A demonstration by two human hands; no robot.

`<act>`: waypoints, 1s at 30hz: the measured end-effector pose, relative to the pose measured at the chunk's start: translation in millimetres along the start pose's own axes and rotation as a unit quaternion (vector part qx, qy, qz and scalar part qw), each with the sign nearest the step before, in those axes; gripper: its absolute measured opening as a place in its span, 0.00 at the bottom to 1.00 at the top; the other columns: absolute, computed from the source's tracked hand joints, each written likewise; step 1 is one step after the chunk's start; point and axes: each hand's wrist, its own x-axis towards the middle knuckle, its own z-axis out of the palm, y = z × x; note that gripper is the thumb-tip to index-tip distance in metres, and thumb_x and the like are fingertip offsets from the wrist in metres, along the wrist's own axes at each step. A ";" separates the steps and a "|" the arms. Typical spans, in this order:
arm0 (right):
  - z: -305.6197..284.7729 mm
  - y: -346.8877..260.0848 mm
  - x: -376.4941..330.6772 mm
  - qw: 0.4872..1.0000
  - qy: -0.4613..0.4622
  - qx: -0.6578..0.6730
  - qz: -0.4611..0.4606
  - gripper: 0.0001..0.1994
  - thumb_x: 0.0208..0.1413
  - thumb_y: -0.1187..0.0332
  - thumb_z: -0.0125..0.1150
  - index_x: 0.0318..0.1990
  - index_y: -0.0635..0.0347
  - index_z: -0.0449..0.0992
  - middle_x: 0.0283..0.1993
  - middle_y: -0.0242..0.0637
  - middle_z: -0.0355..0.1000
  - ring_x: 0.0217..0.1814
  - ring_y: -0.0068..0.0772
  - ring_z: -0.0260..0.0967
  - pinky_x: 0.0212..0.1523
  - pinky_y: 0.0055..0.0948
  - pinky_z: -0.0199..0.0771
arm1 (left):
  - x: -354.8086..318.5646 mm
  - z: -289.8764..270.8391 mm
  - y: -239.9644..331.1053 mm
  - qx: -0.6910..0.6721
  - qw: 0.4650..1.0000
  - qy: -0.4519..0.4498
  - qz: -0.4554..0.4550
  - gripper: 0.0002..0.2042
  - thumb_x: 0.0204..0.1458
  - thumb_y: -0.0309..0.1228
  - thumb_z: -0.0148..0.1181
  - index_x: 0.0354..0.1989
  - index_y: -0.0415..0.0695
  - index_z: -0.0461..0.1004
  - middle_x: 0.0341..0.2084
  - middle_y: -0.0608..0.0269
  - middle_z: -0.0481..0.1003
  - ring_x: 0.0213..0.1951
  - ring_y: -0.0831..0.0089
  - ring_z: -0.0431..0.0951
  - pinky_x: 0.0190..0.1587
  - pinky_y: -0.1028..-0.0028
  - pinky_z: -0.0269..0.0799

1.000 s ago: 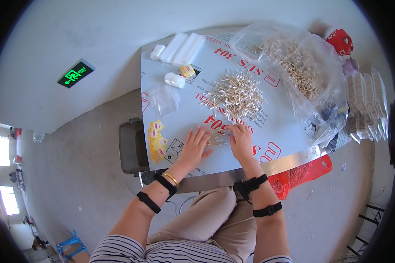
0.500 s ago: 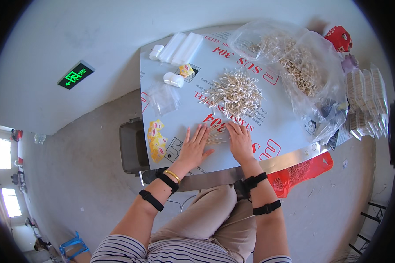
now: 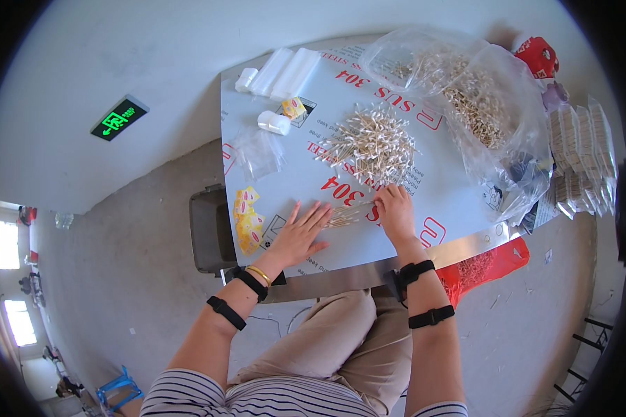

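Note:
My left hand [image 3: 300, 233] lies flat on the white printed tabletop [image 3: 438, 201], fingers spread, its fingertips touching a small bunch of cotton swabs [image 3: 349, 213]. My right hand [image 3: 395, 210] rests palm down at the other end of that bunch, fingers curled over the swab ends. A big loose pile of cotton swabs [image 3: 373, 141] lies just beyond both hands. Neither hand has anything lifted off the table.
Clear plastic bags of swabs [image 3: 480, 97] fill the far right. Small empty clear bags [image 3: 259, 151], yellow packets [image 3: 245, 217], white tubes [image 3: 285, 69] and a white cap [image 3: 274, 122] lie at left. Packed swab bags [image 3: 581, 153] stack at right. A red bag [image 3: 481, 263] hangs below the edge.
Both hands slid a small bunch of swabs out of the pile toward the near edge and now press it flat between them; the left hand moved slightly left.

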 end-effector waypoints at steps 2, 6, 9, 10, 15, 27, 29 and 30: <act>0.5 1.6 3.4 1.000 0.009 0.006 0.008 0.03 0.50 0.73 0.62 0.32 0.54 0.74 0.37 0.33 0.69 0.46 0.40 0.67 0.48 0.39 0.67 | -1.0 -2.0 0.1 -0.001 1.000 -0.001 0.002 0.37 0.63 0.55 0.41 0.74 0.45 0.45 0.74 0.64 0.48 0.75 0.65 0.44 0.74 0.51 0.29; 5.7 -3.3 6.5 1.000 0.014 0.019 -0.010 0.04 0.49 0.73 0.63 0.32 0.53 0.75 0.37 0.34 0.69 0.46 0.41 0.67 0.48 0.40 0.67 | 1.1 0.7 3.3 -0.003 1.000 -0.006 -0.002 0.38 0.63 0.55 0.43 0.75 0.45 0.43 0.74 0.62 0.47 0.75 0.65 0.43 0.74 0.50 0.28; 8.0 -16.0 5.8 0.999 0.005 0.030 -0.018 0.05 0.49 0.73 0.64 0.32 0.53 0.75 0.37 0.34 0.69 0.46 0.41 0.67 0.48 0.40 0.67 | 2.7 4.0 9.9 -0.027 1.000 0.002 -0.015 0.38 0.62 0.55 0.43 0.75 0.46 0.44 0.74 0.61 0.46 0.75 0.63 0.43 0.74 0.49 0.28; 7.7 -20.0 4.6 0.999 -0.001 0.033 -0.017 0.05 0.49 0.73 0.65 0.32 0.53 0.75 0.37 0.34 0.69 0.46 0.41 0.67 0.49 0.41 0.67 | 2.5 4.9 12.1 -0.026 1.000 0.001 -0.016 0.38 0.62 0.55 0.43 0.75 0.46 0.44 0.74 0.61 0.46 0.75 0.63 0.43 0.74 0.49 0.28; 9.8 -19.2 -2.9 0.999 -0.005 0.030 -0.011 0.05 0.49 0.72 0.65 0.32 0.53 0.75 0.37 0.34 0.69 0.45 0.42 0.67 0.48 0.41 0.67 | 6.0 7.7 32.1 -0.009 1.000 0.014 -0.019 0.38 0.61 0.55 0.46 0.75 0.49 0.46 0.74 0.59 0.47 0.75 0.61 0.44 0.73 0.48 0.30; 28.6 -13.5 16.4 0.998 0.035 0.037 0.037 0.03 0.49 0.71 0.65 0.31 0.52 0.76 0.37 0.35 0.70 0.45 0.42 0.68 0.48 0.41 0.67 | 5.2 0.5 16.3 0.009 1.000 0.011 0.012 0.37 0.61 0.53 0.47 0.74 0.49 0.47 0.74 0.64 0.49 0.75 0.64 0.45 0.73 0.48 0.31; 38.7 -27.4 22.8 0.997 0.038 0.056 0.029 0.03 0.49 0.71 0.65 0.31 0.52 0.77 0.37 0.34 0.70 0.46 0.42 0.68 0.48 0.41 0.67 | 5.2 0.8 15.6 0.013 1.000 0.011 0.015 0.37 0.61 0.53 0.47 0.74 0.48 0.47 0.74 0.62 0.48 0.75 0.63 0.44 0.73 0.47 0.31; 44.1 -35.1 24.5 0.997 0.025 0.067 0.006 0.02 0.49 0.71 0.65 0.31 0.52 0.78 0.37 0.34 0.70 0.46 0.42 0.68 0.49 0.41 0.67 | 4.9 3.1 15.9 0.012 1.000 0.011 0.018 0.37 0.61 0.53 0.46 0.74 0.47 0.47 0.74 0.60 0.48 0.75 0.62 0.44 0.73 0.47 0.30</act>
